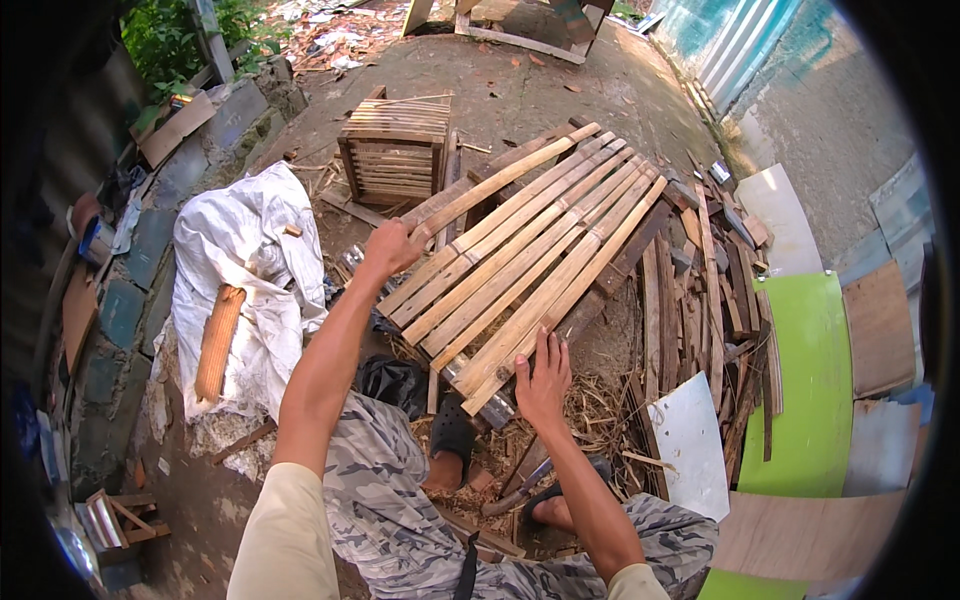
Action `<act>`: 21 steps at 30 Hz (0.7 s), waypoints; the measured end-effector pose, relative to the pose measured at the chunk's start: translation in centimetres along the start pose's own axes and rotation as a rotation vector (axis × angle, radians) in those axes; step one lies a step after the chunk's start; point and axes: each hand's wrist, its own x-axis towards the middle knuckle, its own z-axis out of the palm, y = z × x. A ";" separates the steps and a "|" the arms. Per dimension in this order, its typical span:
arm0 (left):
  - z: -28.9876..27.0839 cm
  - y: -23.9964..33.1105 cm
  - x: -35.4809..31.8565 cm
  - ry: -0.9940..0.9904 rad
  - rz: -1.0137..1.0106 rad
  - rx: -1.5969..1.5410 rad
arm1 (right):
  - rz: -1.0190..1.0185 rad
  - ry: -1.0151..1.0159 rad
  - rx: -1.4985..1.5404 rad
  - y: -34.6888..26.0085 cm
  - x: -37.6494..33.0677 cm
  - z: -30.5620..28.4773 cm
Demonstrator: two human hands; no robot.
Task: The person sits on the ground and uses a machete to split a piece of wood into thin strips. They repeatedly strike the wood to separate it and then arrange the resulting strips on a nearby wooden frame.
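Observation:
Several pale bamboo slats lie side by side in front of me, across darker wooden beams, fanned slightly apart. My left hand is closed around the near end of the leftmost bamboo slat, which sits at an angle to the others. At the near right corner of the row, my right hand lies with its fingers spread, fingertips touching the end of the outermost slat. Its palm holds nothing that I can see.
A small slatted wooden stool stands beyond my left hand. To the left, a wood block rests on a white sack. Scrap wood and a green panel lie on the right. Shavings cover the ground near my feet.

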 end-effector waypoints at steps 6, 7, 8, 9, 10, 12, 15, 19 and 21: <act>0.0 5.2 -1.3 -0.031 0.055 -0.159 | -0.019 0.030 0.009 0.8 0.0 0.6; 0.6 5.8 -1.9 -0.105 0.026 -0.123 | -0.019 0.024 0.015 0.6 0.0 0.6; 1.1 6.2 -2.4 -0.179 -0.002 -0.088 | -0.018 0.018 0.020 0.4 0.0 0.5; 1.6 6.8 -2.6 -0.186 -0.027 -0.057 | -0.016 0.016 0.022 0.5 0.0 0.3; 1.8 6.9 -2.9 -0.161 -0.036 -0.077 | -0.011 0.006 0.020 0.5 0.0 0.2; 2.0 7.1 -3.0 -0.111 -0.050 -0.119 | 0.001 -0.010 0.014 0.5 0.0 0.1; 2.7 6.2 -2.6 -0.133 -0.042 -0.156 | 0.002 -0.013 0.012 0.3 0.1 0.3; 2.6 6.2 -2.1 -0.154 -0.058 -0.107 | 0.010 -0.025 0.027 0.5 0.1 0.1; 2.3 6.5 -2.2 -0.157 -0.080 -0.113 | 0.009 -0.022 0.029 0.5 0.0 0.1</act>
